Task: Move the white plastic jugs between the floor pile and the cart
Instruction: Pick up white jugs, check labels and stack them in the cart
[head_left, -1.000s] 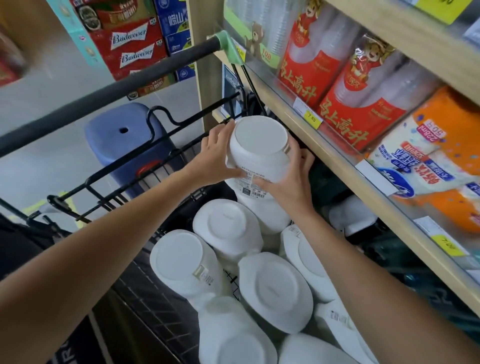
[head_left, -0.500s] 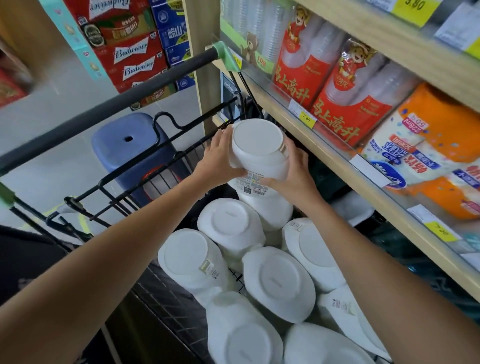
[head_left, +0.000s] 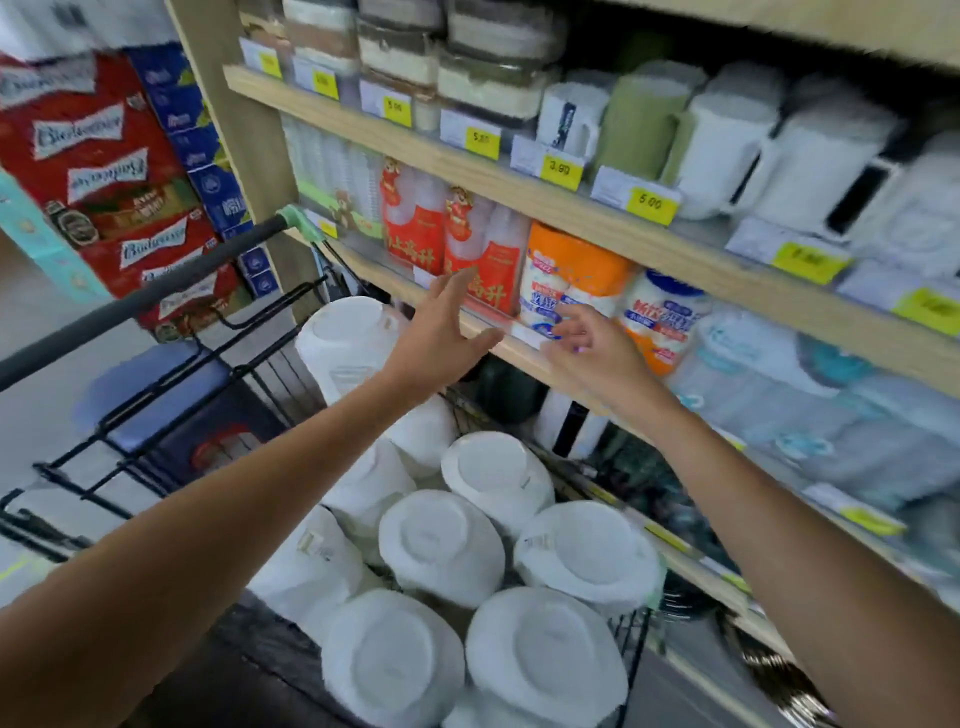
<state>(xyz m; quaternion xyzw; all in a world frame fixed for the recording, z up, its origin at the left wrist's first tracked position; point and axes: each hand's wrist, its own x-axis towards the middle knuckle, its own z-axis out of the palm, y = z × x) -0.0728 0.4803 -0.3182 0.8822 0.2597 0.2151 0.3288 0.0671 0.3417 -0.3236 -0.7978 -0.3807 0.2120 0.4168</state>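
Head view: both hands hover above the cart (head_left: 135, 304) and hold nothing. The left hand (head_left: 441, 332) has its fingers (head_left: 460, 286) straight and spread; the right hand (head_left: 592, 353), at its 3 o'clock, shows loosely spread, blurred fingers. The white plastic jugs (head_left: 441, 545) lie packed bottoms-up in the cart at 6 o'clock of the hands. One upper jug (head_left: 345, 338) sits at 9 o'clock of the left hand, apart from it. A wooden shelf (head_left: 597, 221) runs at 3 o'clock of the cart
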